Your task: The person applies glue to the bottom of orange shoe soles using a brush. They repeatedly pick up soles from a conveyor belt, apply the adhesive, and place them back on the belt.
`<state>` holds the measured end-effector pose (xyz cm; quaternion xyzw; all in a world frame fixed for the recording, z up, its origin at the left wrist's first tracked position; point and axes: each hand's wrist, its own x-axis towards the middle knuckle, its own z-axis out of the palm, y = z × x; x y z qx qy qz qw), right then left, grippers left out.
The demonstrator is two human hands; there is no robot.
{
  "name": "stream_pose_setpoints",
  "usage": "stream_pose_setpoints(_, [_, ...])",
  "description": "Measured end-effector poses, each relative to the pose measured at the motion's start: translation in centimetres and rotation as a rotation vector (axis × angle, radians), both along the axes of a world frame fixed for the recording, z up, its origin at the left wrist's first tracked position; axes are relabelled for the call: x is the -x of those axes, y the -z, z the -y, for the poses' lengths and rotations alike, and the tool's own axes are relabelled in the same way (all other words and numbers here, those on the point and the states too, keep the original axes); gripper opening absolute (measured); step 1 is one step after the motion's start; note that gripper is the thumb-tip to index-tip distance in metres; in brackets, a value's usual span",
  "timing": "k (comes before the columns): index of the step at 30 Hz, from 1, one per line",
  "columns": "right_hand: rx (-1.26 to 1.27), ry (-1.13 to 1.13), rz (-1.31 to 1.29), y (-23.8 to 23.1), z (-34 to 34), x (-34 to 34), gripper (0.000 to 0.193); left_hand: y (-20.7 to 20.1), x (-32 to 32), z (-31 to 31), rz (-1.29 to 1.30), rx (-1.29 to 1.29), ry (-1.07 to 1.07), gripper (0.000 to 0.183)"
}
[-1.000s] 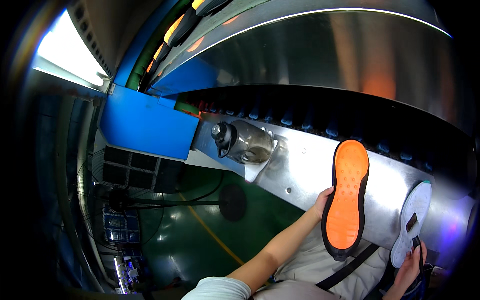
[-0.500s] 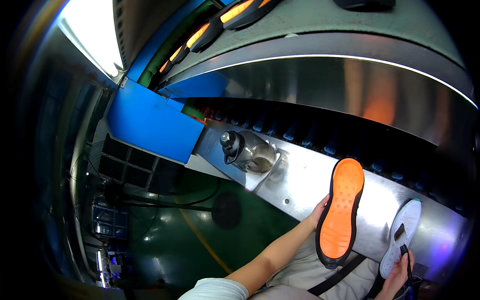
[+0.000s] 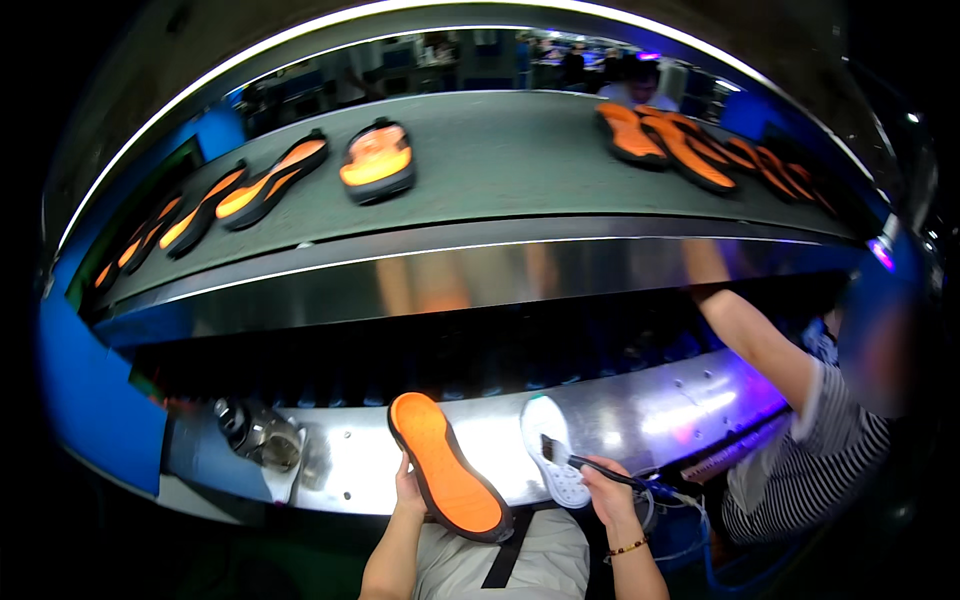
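My left hand (image 3: 408, 488) grips the edge of a shoe sole (image 3: 450, 465) with an orange inner face and a black rim. The sole is tilted up in front of the metal ledge, orange face toward me. In my right hand (image 3: 608, 494) is a brush (image 3: 603, 468) with a black handle, held in closed fingers. Its dark bristles lie over a white shoe sole (image 3: 568, 484) just left of that hand. Whether the bristles touch the white sole, I cannot tell. The white sole's toe reaches over the ledge.
A shiny metal ledge (image 3: 350, 440) runs before me, with a clear bottle (image 3: 275, 446) at its left. Beyond is a green conveyor belt (image 3: 490, 160) carrying several orange-and-black soles (image 3: 378, 160). At right, a co-worker's arm (image 3: 755, 325) reaches toward the belt. Cables (image 3: 700, 525) hang near my right hand.
The view has swung up and to the right, bringing the belt and the co-worker into sight. Both hands keep hold of the same things.
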<state>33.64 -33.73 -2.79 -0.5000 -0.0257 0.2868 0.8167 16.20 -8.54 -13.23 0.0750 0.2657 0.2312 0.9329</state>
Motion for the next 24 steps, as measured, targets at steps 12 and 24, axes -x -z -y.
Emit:
stream_pose_setpoints(12, [-0.146,-0.321,0.196,-7.5,-3.0,0.1,0.017,-12.4,-5.9,5.9,0.346,-0.171,0.343,0.074])
stream_pose_setpoints(24, [-0.133,-0.337,0.293,-9.5,-6.9,-0.9,0.015,-14.5,-4.7,7.4,0.48,-0.27,0.368,0.082])
